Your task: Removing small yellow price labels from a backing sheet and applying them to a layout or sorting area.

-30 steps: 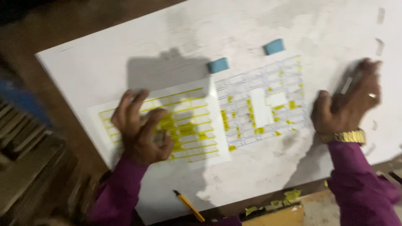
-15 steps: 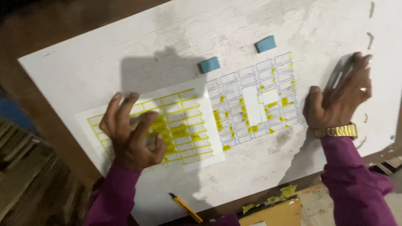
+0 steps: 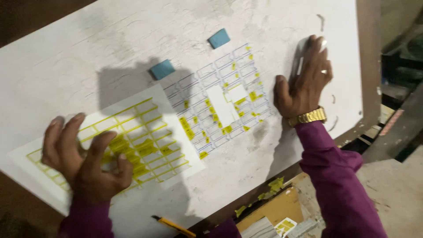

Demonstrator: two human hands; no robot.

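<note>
1. White board (image 3: 132,48) lies tilted across the view; its right edge runs down past the right hand, its near edge slants from lower left to right. Brown border strip (image 3: 368,53) follows the right edge.
2. Bare room on the board: the upper left stretch and the top middle, smudged grey. Little room at the near edge by the left hand.
3. Left hand (image 3: 86,161) lies palm down on the yellow grid sheet (image 3: 145,132), fingers spread apart and slightly curled, gripping nothing.
4. That sheet: white paper, rows of yellow-outlined rectangles, several filled solid yellow near the middle. It sits at the lower left of the board, its corner reaching toward the board's near edge.
5. Right hand (image 3: 304,81) presses on a pale flat tool (image 3: 299,57) near the right edge, fingers close together over it; whether they clasp it, cannot tell. Gold watch (image 3: 308,117) on the wrist, ring on one finger, purple sleeve (image 3: 335,176).
6. Blue grid (image 3: 220,99) in the board's middle: blue-outlined cells, scattered small yellow labels, two blank white patches at centre. It lies between the two hands.
7. Two blue blocks (image 3: 162,69) above the grids, well apart from each other.
8. Yellow pencil (image 3: 174,225) at the near edge.
9. Below the board: yellow scraps (image 3: 273,187) on a brown surface.
</note>
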